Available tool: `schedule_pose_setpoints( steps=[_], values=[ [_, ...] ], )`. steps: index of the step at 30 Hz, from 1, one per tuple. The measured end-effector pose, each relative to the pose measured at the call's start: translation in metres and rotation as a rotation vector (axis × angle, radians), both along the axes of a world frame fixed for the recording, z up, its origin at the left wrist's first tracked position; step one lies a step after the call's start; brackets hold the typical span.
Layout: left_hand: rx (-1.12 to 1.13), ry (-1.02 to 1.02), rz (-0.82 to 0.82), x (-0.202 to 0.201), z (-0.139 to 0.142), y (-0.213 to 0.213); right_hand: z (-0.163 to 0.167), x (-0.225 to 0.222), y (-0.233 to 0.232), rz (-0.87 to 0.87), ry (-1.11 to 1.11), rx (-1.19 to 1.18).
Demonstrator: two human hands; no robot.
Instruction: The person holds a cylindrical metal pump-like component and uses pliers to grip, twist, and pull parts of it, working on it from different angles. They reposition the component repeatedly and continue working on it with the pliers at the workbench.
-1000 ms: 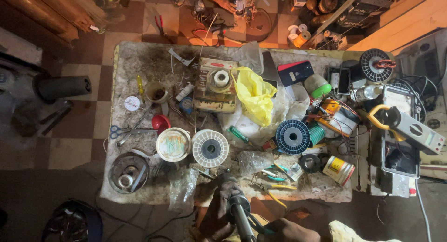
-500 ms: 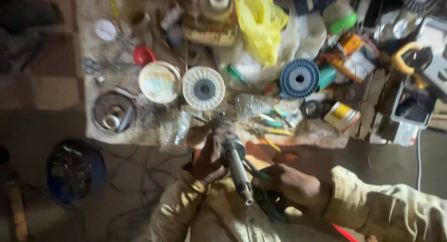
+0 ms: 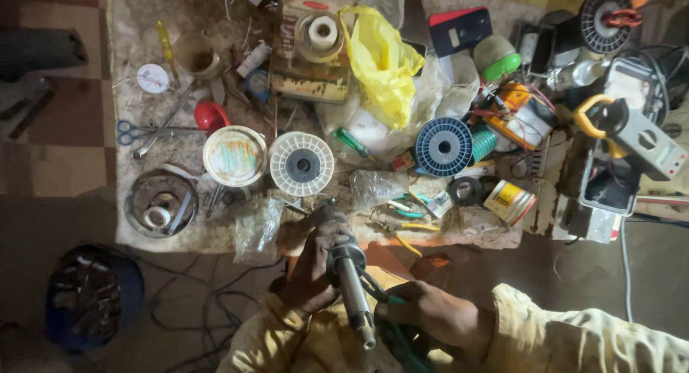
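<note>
My left hand [image 3: 310, 267] is wrapped around the upper end of a grey metal shaft-like part [image 3: 352, 290], which points down toward the lap in front of the table's near edge. My right hand [image 3: 434, 317] sits just right of the shaft's lower end. It grips a green-handled tool [image 3: 396, 335] whose tip touches the shaft. Both sleeves are pale yellow. The shaft's top end is hidden by my left fingers.
The cluttered stone table [image 3: 143, 29] holds a white spool [image 3: 301, 163], a blue spool [image 3: 443, 146], a yellow bag [image 3: 384, 64], a white lid [image 3: 235, 156], scissors [image 3: 143, 133], a round metal tin [image 3: 161, 203] and meters [image 3: 639, 140]. Cables and a dark bucket [image 3: 90, 295] lie on the floor.
The view has dropped from the table toward the lap, so both hands and the shaft are now in full view. My right hand has closed in on the shaft's lower end.
</note>
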State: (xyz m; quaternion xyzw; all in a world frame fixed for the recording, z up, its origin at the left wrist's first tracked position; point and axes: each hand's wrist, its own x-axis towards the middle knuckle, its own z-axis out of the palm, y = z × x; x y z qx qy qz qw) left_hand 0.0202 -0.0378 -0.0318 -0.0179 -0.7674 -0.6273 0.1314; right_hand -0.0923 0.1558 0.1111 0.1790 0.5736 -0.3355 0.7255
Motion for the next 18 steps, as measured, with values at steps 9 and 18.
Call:
schedule_pose_setpoints(
  steps=[9, 18],
  values=[
    [0.012, -0.006, -0.021, 0.004, -0.001, -0.004, 0.0, 0.0, 0.001, -0.044, -0.041, -0.099],
    [0.028, -0.018, -0.027, 0.01, 0.001, -0.01, -0.01, 0.004, -0.002, 0.035, -0.052, -0.038]
  ],
)
